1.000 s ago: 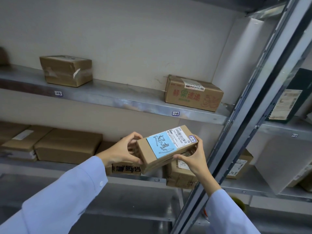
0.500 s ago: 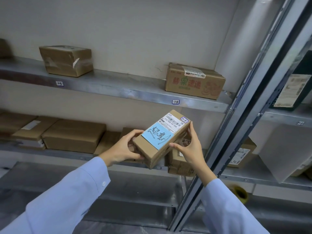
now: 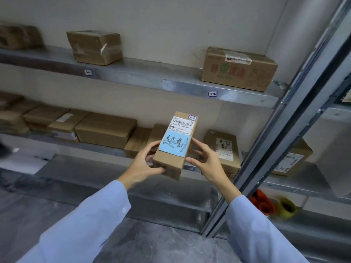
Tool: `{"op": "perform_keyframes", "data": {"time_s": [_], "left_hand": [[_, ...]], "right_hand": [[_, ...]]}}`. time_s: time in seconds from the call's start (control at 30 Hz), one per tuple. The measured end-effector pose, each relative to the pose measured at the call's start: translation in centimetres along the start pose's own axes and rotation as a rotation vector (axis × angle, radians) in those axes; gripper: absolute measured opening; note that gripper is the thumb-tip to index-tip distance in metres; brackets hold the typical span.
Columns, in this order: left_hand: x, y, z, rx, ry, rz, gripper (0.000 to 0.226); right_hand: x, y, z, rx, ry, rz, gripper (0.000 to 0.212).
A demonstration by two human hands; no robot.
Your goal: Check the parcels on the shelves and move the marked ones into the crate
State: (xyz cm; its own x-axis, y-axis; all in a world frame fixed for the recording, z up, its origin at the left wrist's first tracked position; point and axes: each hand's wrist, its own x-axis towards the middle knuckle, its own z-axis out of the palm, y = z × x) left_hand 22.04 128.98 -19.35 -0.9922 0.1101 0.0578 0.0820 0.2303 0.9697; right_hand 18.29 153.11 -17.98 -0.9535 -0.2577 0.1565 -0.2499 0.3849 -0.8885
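Now turned lengthwise, the parcel [image 3: 169,165] shows its blue note [image 3: 175,147], held clear of the shelf [image 3: 91,147], left hand [image 3: 145,167] and right hand [image 3: 206,161] curled round its sides: marked, so likely crate-bound.

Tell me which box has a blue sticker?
The small box held by the left hand and right hand. Its top carries a blue sticker; the boxes on the shelves show none.

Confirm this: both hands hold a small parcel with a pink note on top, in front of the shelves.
Wrong on the colour: the note is blue, not pink. The head view shows the left hand and right hand holding the small parcel, note on top, in front of the shelves.
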Motion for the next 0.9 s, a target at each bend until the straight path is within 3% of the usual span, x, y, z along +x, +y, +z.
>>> {"op": "perform_keyframes", "data": {"time_s": [0.23,0.37,0.6,0.9], "left_hand": [[-2.1,-0.8,-1.3,-0.022,0.031,-0.027,0.083],[-2.5,-0.7,-1.7,-0.022,0.020,0.028,0.082],[-3.0,-1.2,-2.6,-0.045,-0.099,0.095,0.079],[-5.0,-2.4,-1.6,0.023,-0.485,0.213,0.076]], "right_hand": [[-1.3,-0.8,2.0,0.005,-0.158,0.011,0.093],[-2.2,-1.4,3.4,0.008,-0.165,0.029,0.107],[-5.8,-2.8,7.2,0.028,0.077,0.097,0.105],[-15.9,-4.2,11.4,0.063,0.411,0.247,0.108]]}}
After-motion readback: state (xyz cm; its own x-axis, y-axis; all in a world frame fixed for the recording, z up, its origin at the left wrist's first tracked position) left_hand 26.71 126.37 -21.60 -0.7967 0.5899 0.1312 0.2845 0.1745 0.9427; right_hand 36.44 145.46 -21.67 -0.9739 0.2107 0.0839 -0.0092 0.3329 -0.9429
